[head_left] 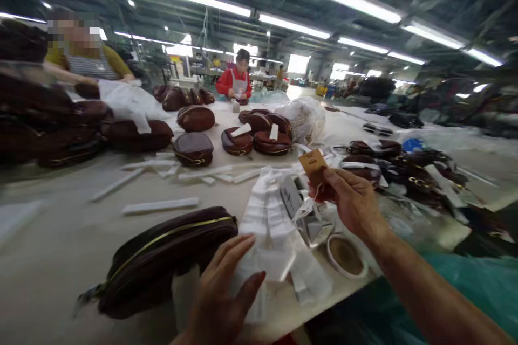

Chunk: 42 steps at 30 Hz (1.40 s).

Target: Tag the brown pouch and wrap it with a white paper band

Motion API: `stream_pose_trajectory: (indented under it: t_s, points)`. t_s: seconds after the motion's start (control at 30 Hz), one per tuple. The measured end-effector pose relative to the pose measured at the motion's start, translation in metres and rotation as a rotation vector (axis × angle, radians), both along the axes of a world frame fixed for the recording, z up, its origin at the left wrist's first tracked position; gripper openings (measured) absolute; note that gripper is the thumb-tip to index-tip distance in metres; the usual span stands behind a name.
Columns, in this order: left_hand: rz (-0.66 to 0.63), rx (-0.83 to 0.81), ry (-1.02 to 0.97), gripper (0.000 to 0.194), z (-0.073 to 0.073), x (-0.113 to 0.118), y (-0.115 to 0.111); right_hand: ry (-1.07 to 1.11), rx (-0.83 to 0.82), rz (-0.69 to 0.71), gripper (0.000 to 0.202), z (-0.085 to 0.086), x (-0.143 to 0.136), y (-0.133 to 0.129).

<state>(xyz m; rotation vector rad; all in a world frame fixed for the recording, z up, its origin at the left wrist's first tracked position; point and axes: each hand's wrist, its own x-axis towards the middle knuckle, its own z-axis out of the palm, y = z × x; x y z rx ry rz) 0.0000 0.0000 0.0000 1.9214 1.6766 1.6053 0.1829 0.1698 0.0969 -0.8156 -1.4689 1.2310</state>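
My right hand [352, 197] pinches a small brown paper hang tag [313, 166] with printed marks and a white string. Below it stands an open box [290, 198] with white stringy material at its edge. My left hand [224, 285] is open, fingers spread, close to the right end of a dark brown bag [170, 259] with a yellow zipper. That bag lies tilted on the table, its zipper side up; whether the hand touches it I cannot tell. Strips of white, translucent packing material [269, 226] lie between my hands. A round tub [347, 255] sits near the table's front edge.
Several round brown bags [194, 148] stand further back, with a bigger pile [40, 118] at the left. White strips [159, 206] are scattered over the table [60, 242]. More dark bags [424, 172] lie right. Two people work across the table, one in red [237, 81].
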Motion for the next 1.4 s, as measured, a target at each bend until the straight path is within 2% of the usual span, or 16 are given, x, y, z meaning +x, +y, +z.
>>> stream_pose_trajectory:
  t_s: [0.17, 0.3, 0.37, 0.4, 0.57, 0.67, 0.77, 0.9, 1.0, 1.1, 1.27, 1.4]
  points:
    - [0.004, -0.118, -0.189, 0.044, -0.004, 0.017, 0.015, -0.036, -0.073, 0.166, 0.038, -0.014, -0.036, -0.034]
    - [0.115, -0.161, -0.257, 0.026, -0.005, 0.024, 0.015, -0.054, -0.107, 0.254, 0.037, -0.026, -0.056, -0.051]
    - [0.160, -0.168, -0.269, 0.009, -0.007, 0.022, 0.012, -0.056, -0.107, 0.278, 0.037, -0.032, -0.062, -0.055]
    - [0.171, -0.184, -0.272, 0.008, -0.008, 0.020, 0.011, -0.056, -0.103, 0.289, 0.036, -0.035, -0.064, -0.055]
    - [0.154, -0.343, -0.379, 0.017, -0.009, 0.005, -0.004, -0.050, -0.108, 0.246, 0.039, -0.047, -0.069, -0.053]
    - [0.166, -0.441, -0.581, 0.019, 0.002, -0.001, -0.015, -0.016, -0.182, 0.184, 0.037, -0.058, -0.071, -0.053]
    - [0.194, -0.486, -0.774, 0.022, 0.021, -0.004, -0.025, 0.062, -0.253, 0.096, 0.033, -0.076, -0.075, -0.062]
    - [0.203, -0.503, -0.844, 0.026, 0.044, -0.006, -0.035, 0.187, -0.353, -0.027, 0.028, -0.103, -0.084, -0.084]
    - [0.221, -0.536, -0.824, 0.027, 0.053, -0.006, -0.041, 0.289, -0.491, -0.033, 0.027, -0.119, -0.089, -0.100]
    - [0.242, -0.586, -0.807, 0.025, 0.059, -0.006, -0.046, 0.390, -0.744, 0.011, 0.029, -0.127, -0.089, -0.112]
    - [0.196, -0.628, -0.859, 0.022, 0.067, -0.007, -0.051, 0.585, -1.146, 0.260, 0.029, -0.124, -0.088, -0.128]
    - [0.157, -0.636, -0.944, 0.021, 0.075, -0.008, -0.055, 0.649, -1.261, 0.467, 0.023, -0.123, -0.094, -0.143]
